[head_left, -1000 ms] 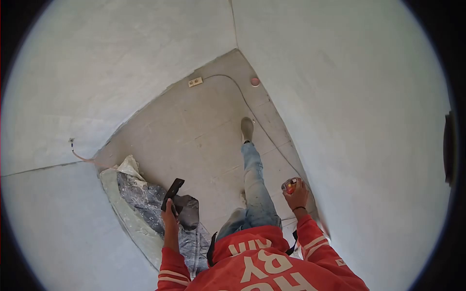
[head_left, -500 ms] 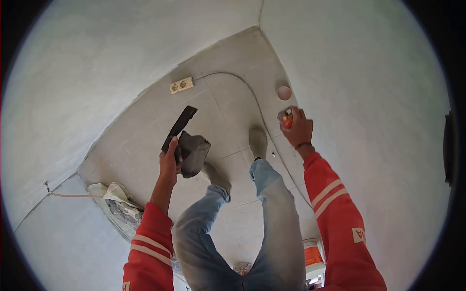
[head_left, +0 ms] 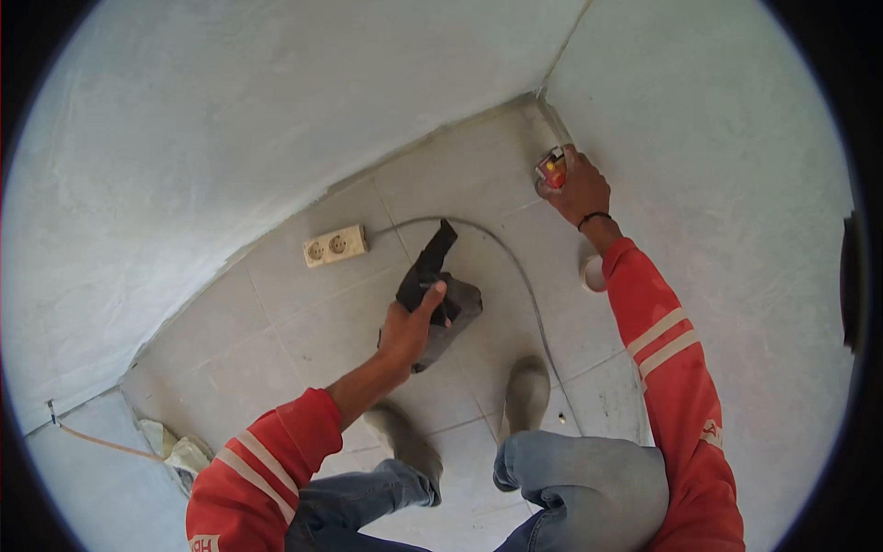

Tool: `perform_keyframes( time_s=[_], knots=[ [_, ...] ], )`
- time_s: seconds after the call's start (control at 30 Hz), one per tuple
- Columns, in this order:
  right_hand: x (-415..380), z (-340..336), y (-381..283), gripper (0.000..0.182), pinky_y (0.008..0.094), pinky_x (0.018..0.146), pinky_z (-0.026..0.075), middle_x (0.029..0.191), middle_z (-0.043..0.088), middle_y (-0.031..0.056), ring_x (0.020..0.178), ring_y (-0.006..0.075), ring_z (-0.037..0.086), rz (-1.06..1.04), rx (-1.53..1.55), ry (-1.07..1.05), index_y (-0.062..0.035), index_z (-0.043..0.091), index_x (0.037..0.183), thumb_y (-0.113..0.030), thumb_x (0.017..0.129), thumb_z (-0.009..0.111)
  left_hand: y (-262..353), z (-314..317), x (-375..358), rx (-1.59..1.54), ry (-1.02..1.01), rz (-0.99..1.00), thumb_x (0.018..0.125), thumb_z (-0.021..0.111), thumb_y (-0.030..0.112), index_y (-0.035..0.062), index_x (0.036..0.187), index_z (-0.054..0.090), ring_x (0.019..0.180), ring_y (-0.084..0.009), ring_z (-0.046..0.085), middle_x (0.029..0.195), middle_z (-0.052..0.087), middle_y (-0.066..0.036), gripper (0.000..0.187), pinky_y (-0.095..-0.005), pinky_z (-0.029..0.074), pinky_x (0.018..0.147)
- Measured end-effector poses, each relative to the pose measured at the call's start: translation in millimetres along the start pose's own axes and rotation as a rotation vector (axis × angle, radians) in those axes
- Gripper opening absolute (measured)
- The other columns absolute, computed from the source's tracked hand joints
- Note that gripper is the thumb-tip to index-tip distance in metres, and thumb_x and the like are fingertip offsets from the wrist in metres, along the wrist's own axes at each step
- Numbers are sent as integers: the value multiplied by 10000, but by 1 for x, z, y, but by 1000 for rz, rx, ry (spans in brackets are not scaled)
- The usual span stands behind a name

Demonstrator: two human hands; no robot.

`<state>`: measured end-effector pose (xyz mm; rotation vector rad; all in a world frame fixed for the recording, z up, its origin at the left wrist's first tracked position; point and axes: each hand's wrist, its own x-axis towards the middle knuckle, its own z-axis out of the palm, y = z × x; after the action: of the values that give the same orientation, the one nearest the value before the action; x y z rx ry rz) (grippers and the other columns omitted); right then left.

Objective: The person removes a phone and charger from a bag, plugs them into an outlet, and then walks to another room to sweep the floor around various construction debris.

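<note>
My left hand (head_left: 405, 331) is closed around a dark grey pouch (head_left: 457, 317) with a long black flap, thumb on top, held above the tiled floor in front of my boots. In my right hand (head_left: 581, 191) is a small red device (head_left: 552, 171) with a yellow spot and a pale top piece, gripped from its right side. That hand is low by the right wall, near the room's corner. A round pinkish roll or cup (head_left: 592, 273) stands by the wall, partly hidden behind my right forearm.
A two-socket power strip (head_left: 335, 246) lies near the left wall. Its grey cable (head_left: 524, 276) curves across the floor past my right boot (head_left: 527, 396). At lower left, crumpled sheeting (head_left: 184, 454) and a thin hose (head_left: 110, 443) lie along the wall.
I have leaned forward and down toward the corner. My right hand has carried the red device past the round pinkish thing; my left hand has brought the pouch right.
</note>
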<state>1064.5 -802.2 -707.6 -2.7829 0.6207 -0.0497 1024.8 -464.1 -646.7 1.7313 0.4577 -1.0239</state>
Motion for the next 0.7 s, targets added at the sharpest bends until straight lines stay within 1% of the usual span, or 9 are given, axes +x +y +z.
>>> perform_keyframes(
  time_s=[0.13,0.2,0.23,0.3,0.4,0.43,0.5,0.63,0.7],
  knots=[
    [6,0,4,636,479,812,550,1098,639,132,987,351,663,-24,21,49,-108,488,1259,-353,740,763,-11,18,-1,-1,-107,86,893,657,557,69,1082,654,547,-71,491,731,646,-9,524,-276,405,529],
    [4,3,7,644,478,814,552,1109,644,134,998,356,662,4,54,27,-100,487,1253,-331,728,779,-17,19,-2,404,-301,121,894,643,576,21,1190,599,707,-175,614,917,673,-117,631,-338,502,679],
    [3,6,11,644,478,814,552,1109,644,134,998,356,662,12,55,44,-100,487,1253,-331,728,779,-21,18,-2,415,-305,136,894,643,576,21,1190,599,707,-175,614,917,673,-117,631,-338,502,679],
    [3,7,13,740,477,834,548,1131,644,142,996,364,665,18,75,16,-107,469,1310,-361,708,817,-22,8,-1,938,-425,796,883,639,606,-20,1289,531,960,-321,650,1138,614,-242,754,-418,509,887],
    [2,-2,7,864,472,868,537,1180,624,159,1065,362,642,17,1,-24,-116,433,1382,-426,688,844,12,-28,-16,1118,-528,947,869,667,602,-15,1338,523,1131,-388,579,1251,541,-279,789,-452,457,996],
    [-5,-3,1,864,472,868,537,1180,624,159,1065,362,642,20,6,-34,-116,433,1382,-426,688,844,20,-46,-11,1119,-533,935,869,667,602,-15,1338,523,1131,-388,579,1251,541,-279,789,-452,457,996],
    [-21,-12,-20,939,448,913,520,1226,596,170,1128,362,605,10,-154,129,-124,394,1428,-471,683,847,28,-89,-6,1203,-611,571,859,667,617,5,1366,517,1184,-401,573,1262,566,-267,810,-448,464,1008],
    [-62,-56,-50,748,453,947,480,1199,588,196,1175,370,556,-235,98,268,-49,496,1373,-400,781,790,1,-133,24,1315,-428,560,856,677,605,22,1396,497,1171,-391,589,1285,579,-242,815,-435,472,1003],
    [-97,-35,-69,679,457,940,478,1173,603,219,1172,376,554,-393,366,17,-22,535,1345,-407,826,745,-23,-132,38,1193,-315,427,801,721,627,7,1387,492,1146,-369,615,1262,597,-254,883,-435,489,980]
  ],
)
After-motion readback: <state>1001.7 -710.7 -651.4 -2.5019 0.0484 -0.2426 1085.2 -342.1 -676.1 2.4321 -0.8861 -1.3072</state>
